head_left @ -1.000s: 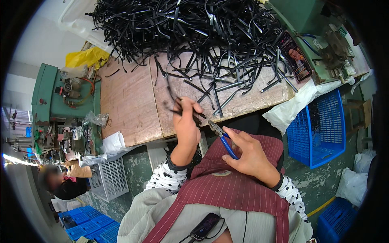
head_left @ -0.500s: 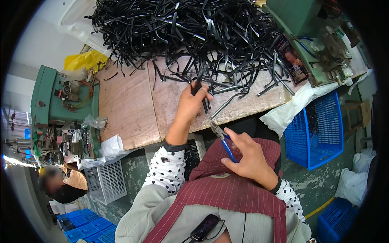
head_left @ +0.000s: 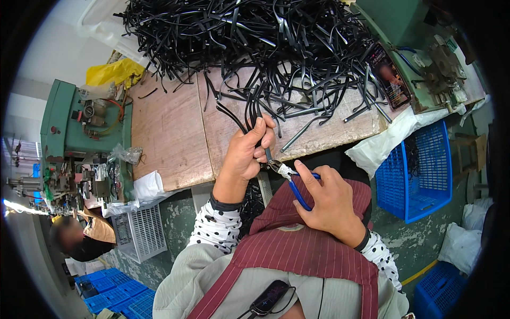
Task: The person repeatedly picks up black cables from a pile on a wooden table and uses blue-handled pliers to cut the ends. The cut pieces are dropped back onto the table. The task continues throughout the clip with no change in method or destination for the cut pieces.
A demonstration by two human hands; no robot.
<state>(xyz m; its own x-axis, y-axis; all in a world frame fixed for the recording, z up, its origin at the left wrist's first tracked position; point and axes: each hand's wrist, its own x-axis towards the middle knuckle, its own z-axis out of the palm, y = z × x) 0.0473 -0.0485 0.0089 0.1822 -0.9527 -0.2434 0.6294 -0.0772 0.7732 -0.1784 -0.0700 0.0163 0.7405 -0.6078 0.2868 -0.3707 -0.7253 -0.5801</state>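
Observation:
Several thin black eyeglass temples [head_left: 253, 108] are bunched in my left hand [head_left: 249, 146], fingers closed round them, their curved ends fanning away from me. My right hand [head_left: 332, 201] grips blue-handled pliers [head_left: 300, 196]. The pliers' jaws are at the near end of one temple, just under my left fingers; whether they bite on it is too small to tell. Beyond my hands, a big heap of black temples [head_left: 239, 42] covers the back of the wooden table [head_left: 170, 133], with looser ones [head_left: 303, 133] spilling toward the front edge.
Green machines stand at the left [head_left: 87, 122] and right [head_left: 404, 26] of the table. A picture card [head_left: 388, 77] leans by the right one. Below sit a blue crate [head_left: 414, 175] and a white crate [head_left: 139, 234]. Another person [head_left: 79, 242] is at far left.
My left hand has drawn back toward me with the bunch of temples, which now fans out visibly. The pliers' jaws have met the near end of one temple.

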